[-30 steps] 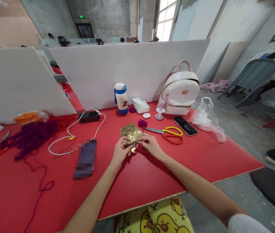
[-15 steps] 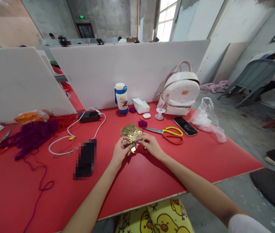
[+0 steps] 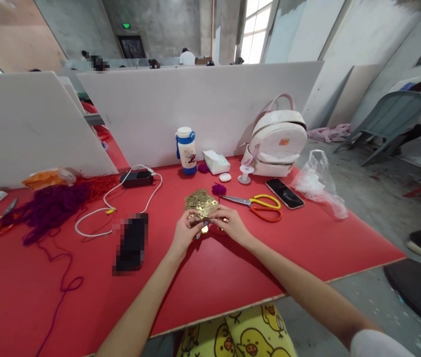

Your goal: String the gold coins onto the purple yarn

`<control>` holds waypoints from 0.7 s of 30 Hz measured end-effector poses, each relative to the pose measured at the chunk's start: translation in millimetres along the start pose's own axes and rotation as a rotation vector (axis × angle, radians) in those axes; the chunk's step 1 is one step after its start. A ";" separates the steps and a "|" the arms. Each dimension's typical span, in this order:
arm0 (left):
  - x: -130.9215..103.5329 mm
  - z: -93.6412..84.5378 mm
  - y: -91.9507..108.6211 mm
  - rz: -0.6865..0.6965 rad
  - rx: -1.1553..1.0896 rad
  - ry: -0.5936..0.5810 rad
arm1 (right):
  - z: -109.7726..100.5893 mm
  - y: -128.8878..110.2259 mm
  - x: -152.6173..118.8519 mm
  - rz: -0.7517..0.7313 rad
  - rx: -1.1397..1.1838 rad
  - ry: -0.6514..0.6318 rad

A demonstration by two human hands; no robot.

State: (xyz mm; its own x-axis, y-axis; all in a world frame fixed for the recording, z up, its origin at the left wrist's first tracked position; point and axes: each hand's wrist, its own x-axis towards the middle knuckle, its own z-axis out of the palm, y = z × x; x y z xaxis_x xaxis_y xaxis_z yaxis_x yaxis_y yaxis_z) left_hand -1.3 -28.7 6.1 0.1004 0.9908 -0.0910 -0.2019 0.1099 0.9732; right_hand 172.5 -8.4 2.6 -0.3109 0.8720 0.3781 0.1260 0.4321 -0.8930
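Left hand [image 3: 185,233] and right hand [image 3: 233,223] pinched narrow on gold discs [image 3: 205,229], loose heap [image 3: 200,199] just beyond, well back from bench's [image 3: 233,277] near edge; a brushing knuckle could scatter it

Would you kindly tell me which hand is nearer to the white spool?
The right hand. It is on the near side of the white spool, slightly to its left; the left hand is also on the near side, but farther left.
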 end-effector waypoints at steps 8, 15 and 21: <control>-1.4 0.2 5.1 0.057 0.063 0.093 | 1.3 -5.4 0.2 -0.020 0.096 -0.100; -4.3 5.0 5.3 0.073 0.122 0.021 | 6.9 -1.4 -1.9 0.105 0.152 -0.062; -4.3 5.5 2.3 0.079 0.172 -0.003 | 10.9 -0.7 -4.0 0.064 0.133 0.040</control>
State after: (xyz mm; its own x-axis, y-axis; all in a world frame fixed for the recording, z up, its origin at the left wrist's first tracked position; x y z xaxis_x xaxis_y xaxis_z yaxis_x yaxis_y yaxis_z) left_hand 3.2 -33.1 9.9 0.0939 0.9955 -0.0130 -0.0401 0.0168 0.9991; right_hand 163.4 -14.8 -1.0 -0.2681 0.9063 0.3267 0.0171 0.3435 -0.9390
